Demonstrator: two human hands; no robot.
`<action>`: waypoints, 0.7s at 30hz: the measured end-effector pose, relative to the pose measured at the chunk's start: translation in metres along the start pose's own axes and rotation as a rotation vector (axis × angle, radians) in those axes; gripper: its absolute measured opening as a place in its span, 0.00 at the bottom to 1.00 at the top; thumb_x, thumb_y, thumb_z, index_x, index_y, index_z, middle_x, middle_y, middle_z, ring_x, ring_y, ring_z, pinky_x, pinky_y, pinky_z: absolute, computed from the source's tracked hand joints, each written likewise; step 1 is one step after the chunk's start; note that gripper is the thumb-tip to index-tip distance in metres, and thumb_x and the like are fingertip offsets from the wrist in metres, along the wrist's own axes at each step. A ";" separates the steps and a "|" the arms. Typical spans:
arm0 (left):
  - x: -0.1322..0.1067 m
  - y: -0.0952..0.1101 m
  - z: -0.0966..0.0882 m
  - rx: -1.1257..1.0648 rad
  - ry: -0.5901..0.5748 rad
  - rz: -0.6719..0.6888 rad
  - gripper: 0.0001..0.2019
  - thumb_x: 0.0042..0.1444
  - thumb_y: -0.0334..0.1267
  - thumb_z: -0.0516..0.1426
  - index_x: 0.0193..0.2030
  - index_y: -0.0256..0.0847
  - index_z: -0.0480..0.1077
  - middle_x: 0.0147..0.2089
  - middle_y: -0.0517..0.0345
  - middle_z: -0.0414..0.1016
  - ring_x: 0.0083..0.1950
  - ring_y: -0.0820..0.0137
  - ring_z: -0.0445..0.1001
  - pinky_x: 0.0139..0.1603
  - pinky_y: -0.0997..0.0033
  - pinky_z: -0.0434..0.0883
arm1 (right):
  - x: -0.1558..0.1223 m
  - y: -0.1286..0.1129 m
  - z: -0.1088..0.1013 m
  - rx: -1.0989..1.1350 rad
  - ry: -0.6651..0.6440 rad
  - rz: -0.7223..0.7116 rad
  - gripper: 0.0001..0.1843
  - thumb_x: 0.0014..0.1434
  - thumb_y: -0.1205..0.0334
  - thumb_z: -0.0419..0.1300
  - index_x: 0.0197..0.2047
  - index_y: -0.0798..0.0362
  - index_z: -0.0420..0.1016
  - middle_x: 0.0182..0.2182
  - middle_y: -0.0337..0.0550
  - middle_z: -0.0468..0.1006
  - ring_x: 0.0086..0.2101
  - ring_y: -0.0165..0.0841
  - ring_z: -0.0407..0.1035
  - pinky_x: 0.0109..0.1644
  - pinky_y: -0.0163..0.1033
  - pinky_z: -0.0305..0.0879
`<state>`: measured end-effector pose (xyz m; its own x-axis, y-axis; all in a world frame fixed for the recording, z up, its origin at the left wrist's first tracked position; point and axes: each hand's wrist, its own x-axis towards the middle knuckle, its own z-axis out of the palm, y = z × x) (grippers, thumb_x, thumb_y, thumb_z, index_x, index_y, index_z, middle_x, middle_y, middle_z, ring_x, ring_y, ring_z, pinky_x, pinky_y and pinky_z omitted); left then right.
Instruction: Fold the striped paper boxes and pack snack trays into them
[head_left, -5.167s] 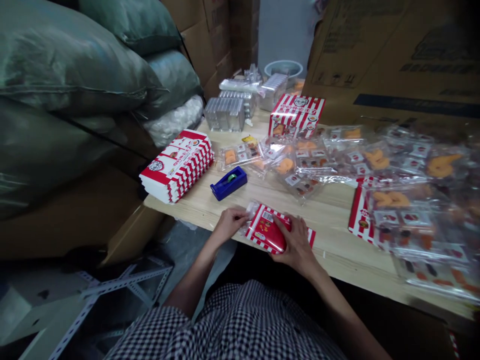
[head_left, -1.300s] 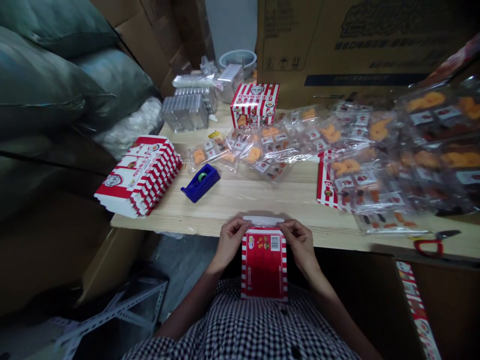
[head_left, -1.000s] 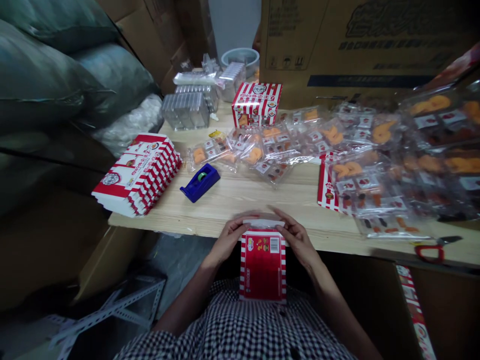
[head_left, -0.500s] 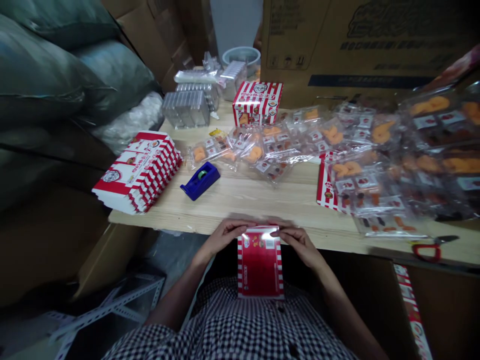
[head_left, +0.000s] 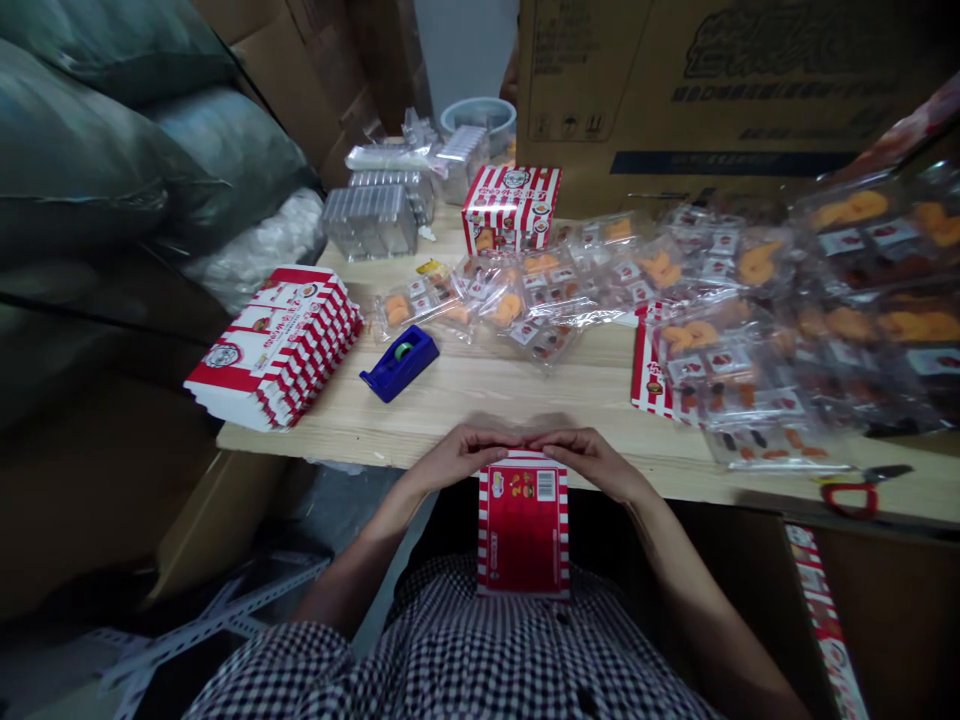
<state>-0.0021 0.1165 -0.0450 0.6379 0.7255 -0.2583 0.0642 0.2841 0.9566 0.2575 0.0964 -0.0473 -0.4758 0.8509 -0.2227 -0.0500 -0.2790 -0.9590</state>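
Note:
A red cardboard box (head_left: 523,530) with red-and-white striped borders is between my body and the table's front edge, its printed red face turned up. My left hand (head_left: 472,450) grips the far left part of the box's top edge, thumb on the near side and fingers behind. At the far right part of that edge, my right hand (head_left: 592,458) holds it the same way. The fingertips of both hands nearly meet at the middle. The far side of the box is hidden behind the fingers.
A stack of flattened striped boxes (head_left: 277,340) lies at the table's left, beside a blue tape dispenser (head_left: 401,362). A made-up striped box (head_left: 511,208) stands behind several clear food-toy packets (head_left: 540,285). Red-handled scissors (head_left: 855,497) lie at the right front edge. Clear plastic trays (head_left: 371,220) stand at the back.
Both hands have slid inward along the box's top edge, their fingers now nearly touching. The box's face has tilted slightly, and the glare on it has faded.

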 end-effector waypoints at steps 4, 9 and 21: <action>0.003 -0.001 -0.003 0.010 -0.017 -0.031 0.17 0.60 0.48 0.62 0.53 0.45 0.80 0.47 0.50 0.84 0.45 0.62 0.81 0.45 0.65 0.76 | 0.001 0.000 -0.004 -0.002 -0.001 0.032 0.17 0.56 0.48 0.69 0.46 0.46 0.85 0.47 0.44 0.85 0.48 0.40 0.78 0.57 0.51 0.72; 0.010 -0.006 -0.002 0.026 0.006 -0.037 0.18 0.60 0.48 0.61 0.53 0.42 0.80 0.46 0.50 0.84 0.42 0.63 0.80 0.44 0.65 0.75 | 0.009 0.008 -0.006 0.044 0.065 0.065 0.17 0.53 0.48 0.71 0.42 0.48 0.86 0.38 0.43 0.87 0.37 0.37 0.80 0.47 0.45 0.76; 0.016 0.006 -0.007 0.168 0.034 -0.024 0.13 0.55 0.44 0.65 0.42 0.39 0.84 0.38 0.50 0.85 0.36 0.63 0.80 0.38 0.68 0.75 | -0.002 0.002 0.004 0.078 0.084 0.095 0.15 0.54 0.49 0.70 0.42 0.47 0.86 0.42 0.43 0.86 0.42 0.38 0.80 0.54 0.47 0.73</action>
<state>0.0035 0.1341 -0.0441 0.6085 0.7416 -0.2825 0.2077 0.1948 0.9586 0.2544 0.0926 -0.0482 -0.4067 0.8522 -0.3290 -0.0781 -0.3913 -0.9169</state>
